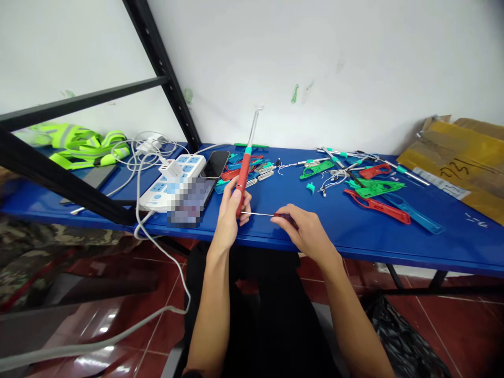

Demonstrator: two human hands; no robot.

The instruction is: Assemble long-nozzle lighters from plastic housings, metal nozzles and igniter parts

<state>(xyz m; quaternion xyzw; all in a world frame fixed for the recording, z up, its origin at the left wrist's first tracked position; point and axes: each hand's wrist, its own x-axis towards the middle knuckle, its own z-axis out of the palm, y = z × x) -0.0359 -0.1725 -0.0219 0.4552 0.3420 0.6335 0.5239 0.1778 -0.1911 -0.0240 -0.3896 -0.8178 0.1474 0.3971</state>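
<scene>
My left hand [230, 212] is closed around the red handle of a long-necked lighter [244, 170], held upright with its metal tube pointing up. A green collar joins handle and tube. In my right hand [301, 226] a screwdriver [258, 213] is gripped, most of its handle hidden by the fingers. Its thin metal shaft points left, and the tip meets the lower end of the red handle; whether it sits in a screw I cannot tell. Behind my left hand lies a pile of lighter parts [260, 170] in several colours.
Green, red and blue casing pieces [374, 187], wires and metal tubes lie to the right on the blue table [283, 197]. A cardboard box [457, 163] stands at the far right. Left are a power strip [189, 167], phone [216, 164], white cables and black rack posts [165, 79].
</scene>
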